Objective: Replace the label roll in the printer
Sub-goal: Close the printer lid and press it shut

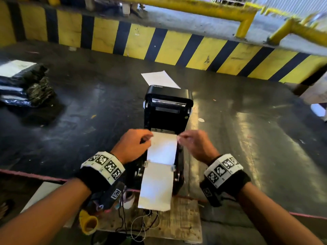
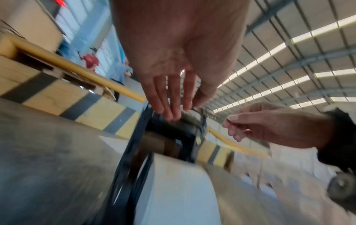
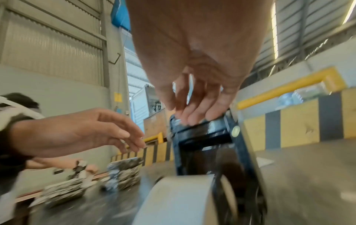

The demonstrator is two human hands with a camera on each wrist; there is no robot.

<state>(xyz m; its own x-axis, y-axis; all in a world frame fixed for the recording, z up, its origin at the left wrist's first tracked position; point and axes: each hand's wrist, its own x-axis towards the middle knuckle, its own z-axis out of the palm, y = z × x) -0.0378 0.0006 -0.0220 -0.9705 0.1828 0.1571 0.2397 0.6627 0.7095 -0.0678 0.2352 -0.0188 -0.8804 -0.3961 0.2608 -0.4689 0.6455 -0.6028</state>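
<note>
A black label printer stands on the dark table with its lid raised upright. A white label strip runs from the roll holder at the near end up over the open bay. The label roll fills the bottom of the right wrist view. My left hand is at the strip's far left corner, fingers straight and relaxed, holding nothing. My right hand hovers at the far right corner, its fingers hanging loosely, with no paper between them. The frames are motion-blurred.
A loose white sheet lies behind the printer. Black wrapped parcels are stacked at far left. A yellow-and-black striped barrier lines the table's far side. Cables, a white tape roll and a yellow roll lie below the near edge.
</note>
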